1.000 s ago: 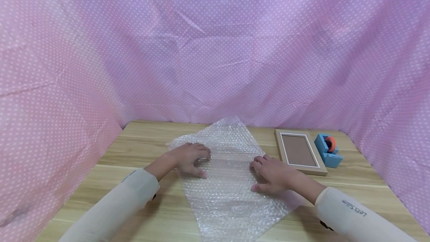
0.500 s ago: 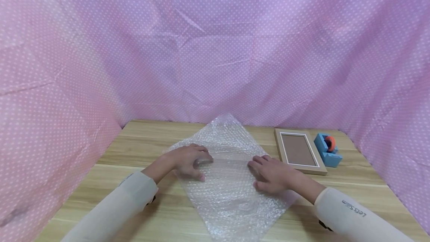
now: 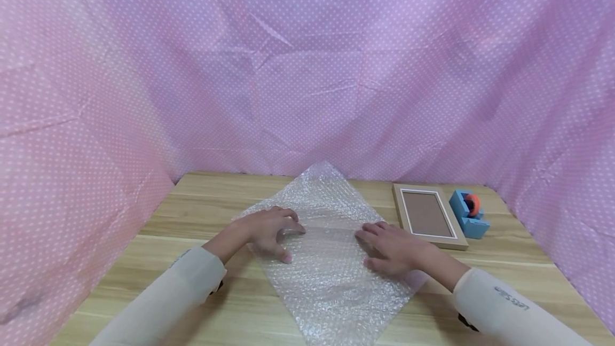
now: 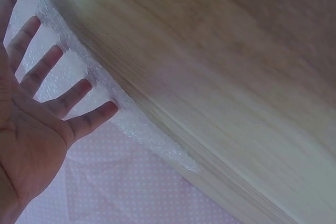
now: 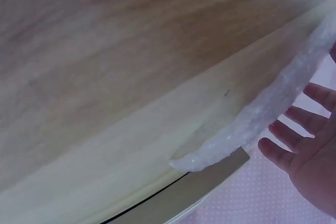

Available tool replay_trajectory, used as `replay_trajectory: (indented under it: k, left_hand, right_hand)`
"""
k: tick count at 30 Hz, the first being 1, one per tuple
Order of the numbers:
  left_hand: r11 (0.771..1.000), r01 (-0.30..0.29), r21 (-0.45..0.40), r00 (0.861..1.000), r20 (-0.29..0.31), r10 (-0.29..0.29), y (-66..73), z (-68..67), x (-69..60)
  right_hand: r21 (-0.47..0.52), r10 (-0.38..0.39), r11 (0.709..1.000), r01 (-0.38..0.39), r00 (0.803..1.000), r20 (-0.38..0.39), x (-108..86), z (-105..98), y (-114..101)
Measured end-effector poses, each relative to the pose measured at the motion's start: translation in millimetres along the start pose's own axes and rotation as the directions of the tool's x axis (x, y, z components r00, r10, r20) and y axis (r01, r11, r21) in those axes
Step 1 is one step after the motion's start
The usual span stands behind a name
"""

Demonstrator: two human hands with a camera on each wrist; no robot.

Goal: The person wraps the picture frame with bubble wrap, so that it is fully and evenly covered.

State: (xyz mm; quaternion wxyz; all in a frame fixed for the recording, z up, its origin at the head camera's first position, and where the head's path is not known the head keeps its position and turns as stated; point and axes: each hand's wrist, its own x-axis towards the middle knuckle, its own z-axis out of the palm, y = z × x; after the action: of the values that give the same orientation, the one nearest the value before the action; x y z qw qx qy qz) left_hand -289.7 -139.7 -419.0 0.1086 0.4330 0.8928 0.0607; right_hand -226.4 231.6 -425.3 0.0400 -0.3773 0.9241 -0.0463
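Note:
A clear sheet of bubble wrap (image 3: 331, 271) lies on the wooden table, turned like a diamond with one corner toward the back. On its left part rests my left hand (image 3: 269, 231), fingers spread. My right hand (image 3: 394, 250) touches the right part of the sheet, fingers also apart. In the left wrist view the left hand (image 4: 37, 119) shows its palm, with fingertips at the bubble wrap (image 4: 131, 121). The right wrist view shows the right hand (image 5: 315, 150) the same way, beside the edge of the bubble wrap (image 5: 257, 116). Neither hand grips anything.
Right of the sheet lies a tan picture frame (image 3: 461, 243) with a white inner border. Next to it stands a blue tape dispenser (image 3: 474, 228) with an orange roll (image 3: 473, 205). Pink dotted cloth (image 3: 307, 95) hangs behind and around the wooden table (image 3: 216, 196).
The bubble wrap has turned slightly, its back corner shifting left and its front corner right. Both hands have moved only a little with it. The picture frame and tape dispenser stay put.

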Motion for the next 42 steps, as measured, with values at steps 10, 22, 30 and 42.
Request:
replay_trajectory:
  k: [10, 22, 30, 42]
  left_hand:
    - [1.0, 0.0, -0.005, 1.0, 0.0, 0.0, 1.9, -0.8, -1.5]
    - [1.0, 0.009, -0.001, 1.0, 0.005, -0.009, 5.1, 1.2, -0.7]
    - [1.0, 0.023, -0.004, 1.0, 0.007, -0.023, 3.3, 0.7, -1.9]
    - [0.999, 0.043, -0.001, 0.999, 0.012, -0.043, 3.3, -0.2, -0.8]
  right_hand:
    - [-0.067, 0.039, 0.997, -0.047, 0.992, -0.121, -5.0, -19, 29]
    - [-0.081, 0.233, 0.964, -0.252, 0.953, -0.193, -14.3, -40, 98]
    - [-0.023, 0.337, 0.936, -0.351, 0.914, -0.228, -9.7, -45, 133]
    - [0.074, 0.312, 0.95, -0.304, 0.906, -0.286, 1.1, -39, 161]
